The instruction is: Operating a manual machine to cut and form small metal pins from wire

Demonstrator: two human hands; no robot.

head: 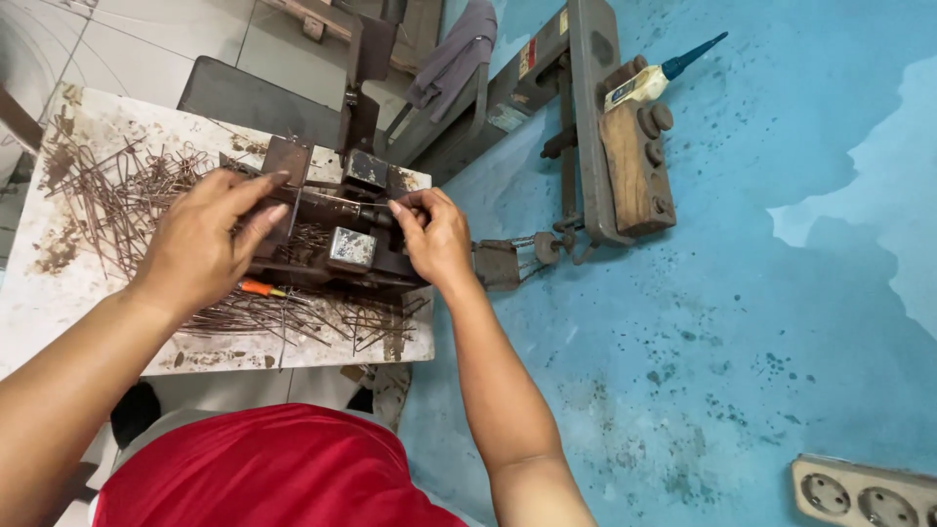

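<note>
Head view: left hand [200, 244] lies curled over the rusty metal jig [337, 239] on the surface [29, 293], while right-hand fingers [405, 217] pinch a thin wire [356, 204] into it. Judged step: seating the wire; next calls for steady alignment.

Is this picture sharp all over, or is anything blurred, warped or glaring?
Head view: the hands, left and right, and the metal jig look sharp; lines bow toward the edges, wide-lens distortion; light is soft and even, with no harsh glare on the blue floor.
</note>
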